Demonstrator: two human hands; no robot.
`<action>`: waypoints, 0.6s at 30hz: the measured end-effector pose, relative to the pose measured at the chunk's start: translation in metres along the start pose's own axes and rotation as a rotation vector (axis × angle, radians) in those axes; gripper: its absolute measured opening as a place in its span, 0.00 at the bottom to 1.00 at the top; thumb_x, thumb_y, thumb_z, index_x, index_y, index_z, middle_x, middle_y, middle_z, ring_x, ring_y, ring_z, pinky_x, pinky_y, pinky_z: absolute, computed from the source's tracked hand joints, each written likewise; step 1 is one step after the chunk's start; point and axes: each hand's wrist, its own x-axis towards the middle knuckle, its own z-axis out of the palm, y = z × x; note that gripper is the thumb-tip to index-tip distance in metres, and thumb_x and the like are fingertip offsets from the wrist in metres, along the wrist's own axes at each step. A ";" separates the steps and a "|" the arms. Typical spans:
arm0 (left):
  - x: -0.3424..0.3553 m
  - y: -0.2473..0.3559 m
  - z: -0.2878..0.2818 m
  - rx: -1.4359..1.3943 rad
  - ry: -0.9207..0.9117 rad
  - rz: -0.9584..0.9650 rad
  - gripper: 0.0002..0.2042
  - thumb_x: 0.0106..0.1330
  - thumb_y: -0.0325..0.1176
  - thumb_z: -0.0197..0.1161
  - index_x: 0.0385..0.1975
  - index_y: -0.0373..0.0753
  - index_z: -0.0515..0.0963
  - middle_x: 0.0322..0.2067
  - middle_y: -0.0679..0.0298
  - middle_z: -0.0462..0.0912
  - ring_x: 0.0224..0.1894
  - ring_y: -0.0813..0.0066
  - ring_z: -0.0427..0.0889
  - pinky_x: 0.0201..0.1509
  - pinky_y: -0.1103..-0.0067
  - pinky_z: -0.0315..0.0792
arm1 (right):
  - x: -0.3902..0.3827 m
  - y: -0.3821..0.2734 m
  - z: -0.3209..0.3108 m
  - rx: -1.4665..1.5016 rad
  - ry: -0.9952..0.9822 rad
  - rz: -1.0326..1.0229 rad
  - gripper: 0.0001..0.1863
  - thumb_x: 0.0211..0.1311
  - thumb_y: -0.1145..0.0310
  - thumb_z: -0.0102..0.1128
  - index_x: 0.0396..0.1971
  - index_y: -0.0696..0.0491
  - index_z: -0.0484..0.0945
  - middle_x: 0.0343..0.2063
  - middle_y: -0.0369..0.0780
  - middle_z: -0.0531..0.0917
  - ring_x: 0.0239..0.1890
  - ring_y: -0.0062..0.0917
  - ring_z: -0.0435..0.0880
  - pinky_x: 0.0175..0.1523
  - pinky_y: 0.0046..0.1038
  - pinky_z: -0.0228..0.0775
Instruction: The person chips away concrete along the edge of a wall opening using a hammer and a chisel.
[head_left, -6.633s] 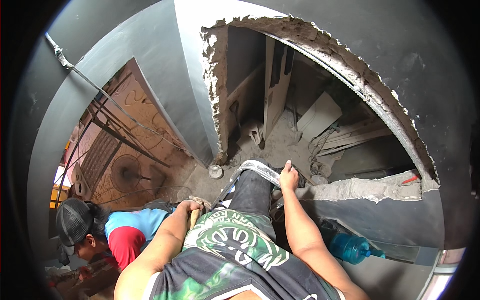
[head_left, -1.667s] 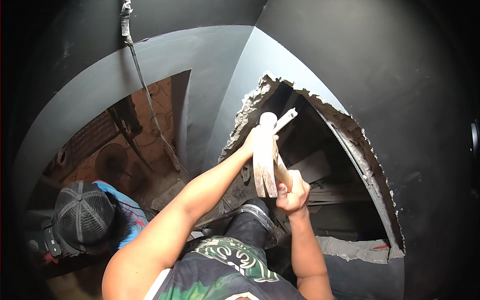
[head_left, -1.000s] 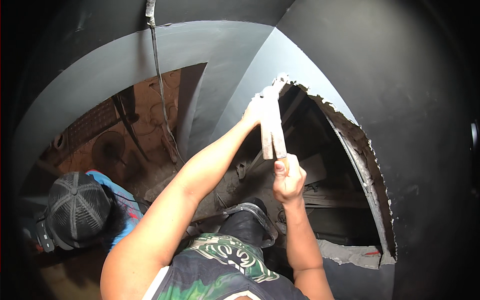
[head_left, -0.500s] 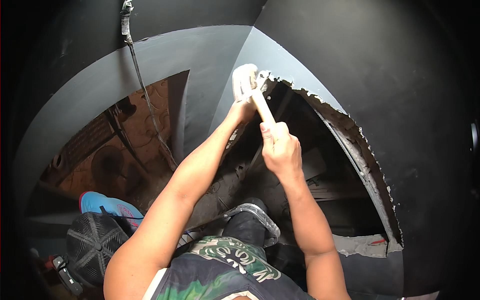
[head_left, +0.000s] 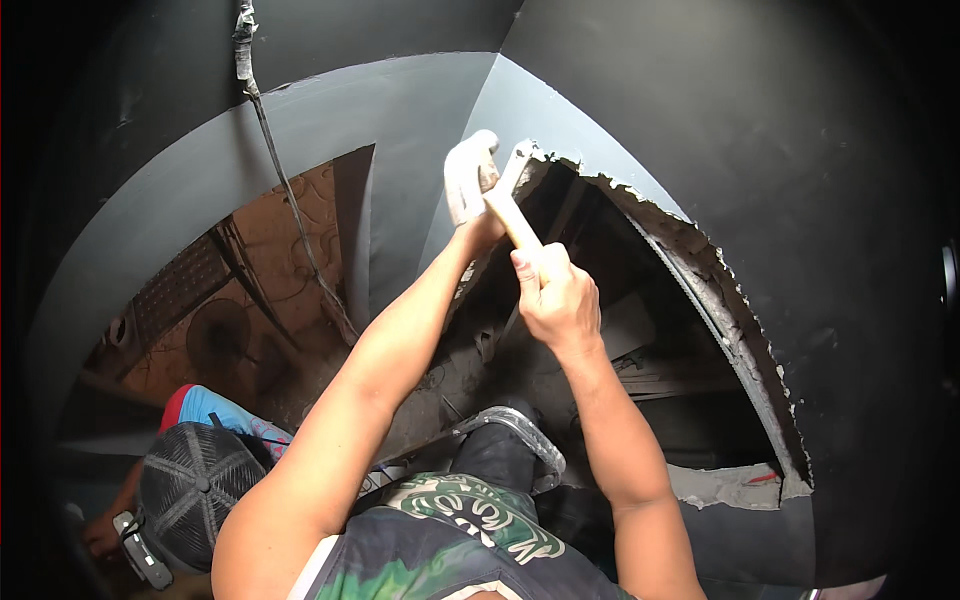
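Observation:
My right hand [head_left: 562, 300] is closed round the pale handle of a hammer [head_left: 515, 222], with its thumb along the handle. The hammer's whitish head, slightly blurred, lies over my left hand [head_left: 480, 232], which is raised at the near side of a torn opening. My left fingers are mostly hidden behind the head, so what they hold cannot be made out. Just right of them, a narrow pale piece [head_left: 517, 168] reaches to the ragged top of the opening in the grey panel [head_left: 545, 112]; whether it is a tool or broken board is unclear.
A rough broken edge [head_left: 735, 330] with a metal strip curves down the right side. A cable [head_left: 272, 140] hangs at the left, before a second opening. Below left, a person in a dark cap [head_left: 200, 485] is close to my left arm. My dark-clothed leg [head_left: 497, 450] is below.
The hammer's head has shifted left and slightly down, uncovering more of the narrow pale piece. My left wrist moved slightly left. The person below has shifted, and their arm now shows.

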 end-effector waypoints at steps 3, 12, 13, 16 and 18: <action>0.099 0.131 -0.066 -1.048 -0.512 -0.553 0.17 0.64 0.43 0.63 0.30 0.31 0.84 0.20 0.48 0.82 0.23 0.57 0.83 0.32 0.63 0.75 | -0.024 0.042 -0.058 -0.130 0.126 -0.195 0.20 0.67 0.51 0.63 0.30 0.54 0.74 0.21 0.48 0.80 0.24 0.50 0.82 0.27 0.41 0.74; 0.091 0.098 -0.087 -0.862 -0.868 -0.672 0.21 0.66 0.46 0.61 0.53 0.39 0.79 0.52 0.49 0.83 0.56 0.52 0.81 0.58 0.63 0.75 | -0.010 0.112 -0.027 -0.297 -0.025 0.371 0.25 0.71 0.47 0.54 0.29 0.58 0.74 0.21 0.57 0.81 0.28 0.55 0.83 0.32 0.52 0.75; 0.097 0.120 -0.094 -0.891 -0.878 -0.594 0.27 0.65 0.45 0.62 0.63 0.42 0.72 0.57 0.47 0.79 0.60 0.50 0.78 0.63 0.64 0.73 | -0.030 0.125 -0.033 -0.280 0.015 0.370 0.25 0.71 0.47 0.55 0.30 0.58 0.74 0.21 0.56 0.81 0.27 0.55 0.83 0.31 0.52 0.74; 0.082 0.124 -0.090 -1.275 0.067 -0.685 0.23 0.63 0.37 0.67 0.55 0.32 0.77 0.46 0.51 0.84 0.45 0.61 0.84 0.50 0.70 0.76 | -0.058 0.090 -0.037 -0.149 0.057 0.191 0.22 0.69 0.50 0.59 0.31 0.57 0.73 0.20 0.54 0.80 0.26 0.55 0.82 0.29 0.50 0.73; 0.057 0.148 -0.102 -1.202 -0.085 -0.689 0.22 0.64 0.39 0.66 0.54 0.33 0.78 0.44 0.51 0.84 0.44 0.60 0.84 0.50 0.69 0.76 | -0.074 0.070 -0.046 -0.127 0.082 0.030 0.20 0.67 0.52 0.62 0.32 0.55 0.72 0.21 0.52 0.80 0.24 0.54 0.81 0.28 0.48 0.73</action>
